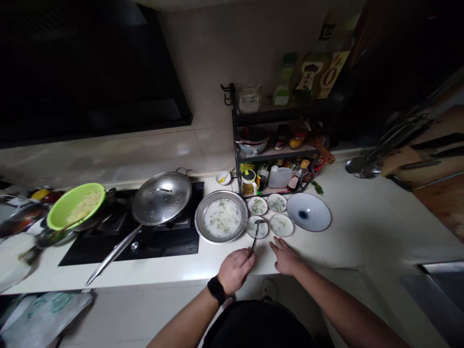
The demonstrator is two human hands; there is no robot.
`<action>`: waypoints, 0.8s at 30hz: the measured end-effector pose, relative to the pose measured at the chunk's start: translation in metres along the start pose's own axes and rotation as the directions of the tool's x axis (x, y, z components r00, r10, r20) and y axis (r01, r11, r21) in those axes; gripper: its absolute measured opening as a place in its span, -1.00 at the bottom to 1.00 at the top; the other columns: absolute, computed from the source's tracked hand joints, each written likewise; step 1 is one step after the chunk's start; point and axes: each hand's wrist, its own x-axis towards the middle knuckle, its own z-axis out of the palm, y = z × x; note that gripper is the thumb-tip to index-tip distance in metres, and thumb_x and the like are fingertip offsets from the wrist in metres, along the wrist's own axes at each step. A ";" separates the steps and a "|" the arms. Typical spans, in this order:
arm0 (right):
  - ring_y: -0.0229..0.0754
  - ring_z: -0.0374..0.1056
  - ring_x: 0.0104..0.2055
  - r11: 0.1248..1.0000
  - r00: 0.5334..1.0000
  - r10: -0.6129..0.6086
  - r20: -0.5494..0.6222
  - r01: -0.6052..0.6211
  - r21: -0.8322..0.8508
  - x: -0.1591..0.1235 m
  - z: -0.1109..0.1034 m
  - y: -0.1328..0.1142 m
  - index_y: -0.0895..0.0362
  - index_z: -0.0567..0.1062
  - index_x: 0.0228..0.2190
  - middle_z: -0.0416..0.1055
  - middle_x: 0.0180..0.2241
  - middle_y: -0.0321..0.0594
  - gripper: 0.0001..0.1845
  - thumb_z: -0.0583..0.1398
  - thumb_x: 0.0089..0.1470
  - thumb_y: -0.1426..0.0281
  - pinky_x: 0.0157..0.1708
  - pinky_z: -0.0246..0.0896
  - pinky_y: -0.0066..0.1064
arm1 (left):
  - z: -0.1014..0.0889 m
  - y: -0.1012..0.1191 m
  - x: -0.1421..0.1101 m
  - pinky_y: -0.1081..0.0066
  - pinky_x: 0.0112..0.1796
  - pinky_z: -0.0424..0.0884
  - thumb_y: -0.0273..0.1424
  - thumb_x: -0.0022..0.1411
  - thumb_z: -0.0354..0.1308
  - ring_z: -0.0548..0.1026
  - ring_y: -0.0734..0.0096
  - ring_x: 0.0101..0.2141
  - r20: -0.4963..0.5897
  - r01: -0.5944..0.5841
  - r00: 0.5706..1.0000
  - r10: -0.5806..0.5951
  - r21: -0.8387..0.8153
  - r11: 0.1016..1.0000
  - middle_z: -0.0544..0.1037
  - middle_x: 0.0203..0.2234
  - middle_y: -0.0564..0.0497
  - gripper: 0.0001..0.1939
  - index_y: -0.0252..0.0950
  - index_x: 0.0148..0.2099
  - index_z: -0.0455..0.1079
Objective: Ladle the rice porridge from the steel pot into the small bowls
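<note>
My left hand [237, 268], with a black watch at its wrist, is closed round the handle of a metal spoon [255, 237]. The spoon's head lies over the front left small bowl [250, 234], which holds a whitish liquid with green bits. On the counter near the front right small bowl [282, 226], my right hand [285, 255] has its fingers spread and holds nothing. Two more small bowls of similar liquid stand behind, at the left [257, 206] and the right [277, 202]. A large metal basin [199, 227] of the same liquid is to their left.
Right of the small bowls is a patterned blue-white bowl [315, 212]. A black rack [279, 155] of bottles and jars stands behind. Leftward, a lidded pan [161, 198] sits on the black stove [181, 245], its handle over the counter edge; farther left is a green bowl [58, 212].
</note>
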 end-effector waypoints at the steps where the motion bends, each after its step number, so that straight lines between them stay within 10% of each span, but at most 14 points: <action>1: 0.11 -0.49 0.51 1.000 1.000 -0.002 -0.002 0.002 -0.007 0.000 0.000 0.000 0.22 -0.01 0.42 -0.42 0.50 -0.04 0.08 0.23 -0.10 0.39 0.42 -0.45 -0.16 | 0.002 0.000 0.000 0.19 0.00 0.54 -0.48 0.45 -0.06 0.57 0.18 0.01 -0.021 0.019 1.000 -0.019 -0.016 1.000 0.60 -0.01 -0.21 -0.59 -0.30 0.27 0.31; 5: 0.12 -0.46 0.51 1.000 1.000 -0.003 -0.003 0.003 -0.020 0.000 0.000 0.000 0.22 -0.01 0.42 -0.41 0.49 -0.03 0.08 0.22 -0.10 0.39 0.42 -0.44 -0.18 | 0.003 -0.004 0.004 0.25 -0.06 0.57 -0.42 0.46 -0.03 0.63 0.22 -0.09 -0.164 0.327 0.915 -0.369 -0.234 0.915 0.65 -0.11 -0.17 -0.69 -0.26 0.12 0.44; 10: 0.12 -0.46 0.51 1.000 1.000 0.002 0.009 -0.002 -0.022 -0.001 -0.001 -0.001 0.21 -0.03 0.42 -0.41 0.50 -0.08 0.08 0.21 -0.09 0.37 0.43 -0.44 -0.14 | -0.008 -0.038 0.010 0.25 -0.18 0.61 -0.12 0.43 0.04 0.68 0.21 -0.28 -0.197 0.581 0.321 -0.926 -0.732 0.357 0.67 -0.31 -0.17 -0.59 -0.36 0.05 0.43; 14: 0.15 -0.45 0.51 1.000 1.000 -0.013 -0.012 0.013 -0.022 -0.002 -0.001 -0.002 0.26 0.00 0.41 -0.39 0.49 -0.05 0.07 0.21 -0.10 0.39 0.43 -0.44 -0.15 | -0.016 -0.083 0.001 0.23 -0.20 0.61 -0.04 0.33 0.15 0.68 0.20 -0.33 -0.189 0.490 0.078 -0.979 -0.848 0.203 0.65 -0.37 -0.14 -0.51 -0.39 0.01 0.42; 16: 0.15 -0.46 0.51 1.000 1.000 -0.017 -0.014 0.016 -0.015 -0.002 -0.001 -0.002 0.26 0.00 0.41 -0.39 0.49 -0.06 0.07 0.20 -0.10 0.39 0.43 -0.45 -0.14 | -0.016 -0.101 -0.006 0.26 -0.21 0.61 -0.07 0.31 0.18 0.68 0.22 -0.34 -0.204 0.523 0.053 -0.978 -0.829 0.201 0.66 -0.33 -0.14 -0.55 -0.37 -0.01 0.44; 24: 0.12 -0.47 0.51 0.999 1.000 0.008 0.003 -0.008 -0.032 -0.001 -0.001 -0.002 0.24 -0.02 0.42 -0.40 0.50 -0.04 0.07 0.21 -0.10 0.41 0.43 -0.45 -0.16 | 0.007 -0.122 -0.011 0.28 -0.20 0.59 -0.08 0.29 0.18 0.67 0.22 -0.31 -0.196 0.619 0.177 -0.965 -0.740 0.264 0.66 -0.32 -0.13 -0.59 -0.33 -0.04 0.49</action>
